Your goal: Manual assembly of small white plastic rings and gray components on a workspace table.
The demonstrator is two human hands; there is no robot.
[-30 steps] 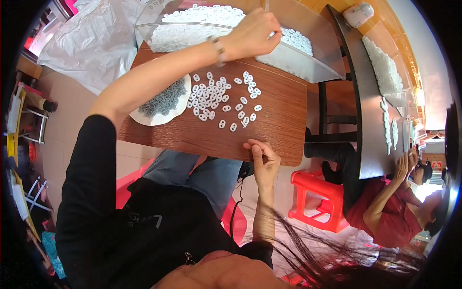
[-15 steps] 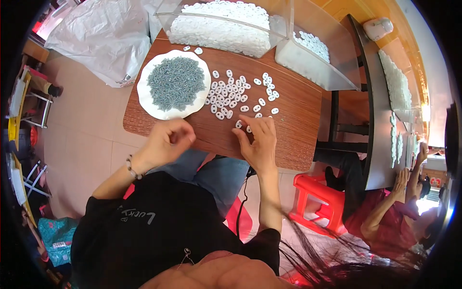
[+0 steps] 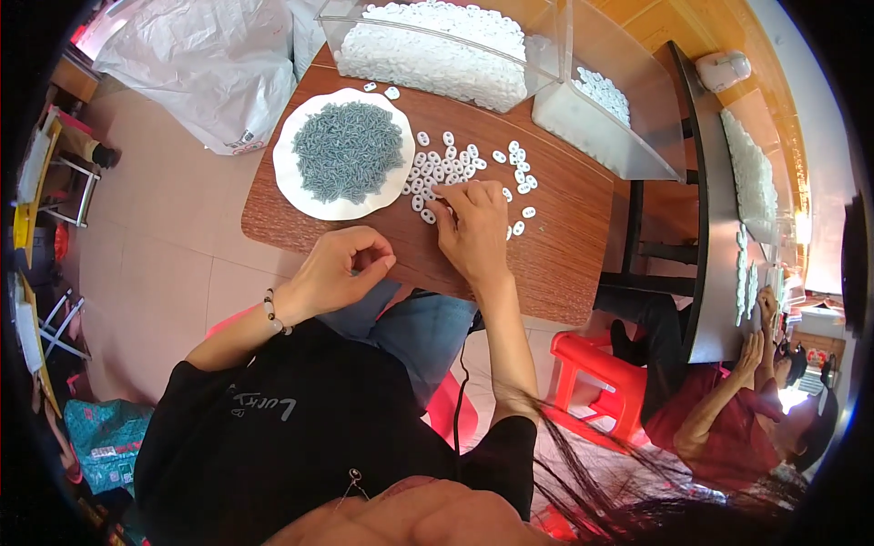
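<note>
On the brown wooden table [image 3: 555,273], small white oval pieces [image 3: 452,166], each with two holes, lie in a loose cluster. My right hand [image 3: 475,226] reaches over the near side of this cluster, its bent thumb and forefinger slightly apart at the pieces and hiding some of them. A white scalloped plate [image 3: 284,173] left of the cluster holds a heap of thin grey-blue screw-like pieces [image 3: 346,150]. Nearer than the plate, my left hand [image 3: 344,266] hovers at the table's front edge, its fingers curled and thumb close to the forefinger; anything between them is too small to make out.
Clear bins [image 3: 537,86] of white pieces stand at the table's back. White plastic bags [image 3: 196,73] are at the far left. To the right, a person in a dark red shirt [image 3: 701,414] works at a black table [image 3: 719,309], beside a red stool [image 3: 592,382].
My right hand has moved left and away from me, onto the white cluster. My left hand has shifted slightly right and nearer to me, its thumb closer to the forefinger.
</note>
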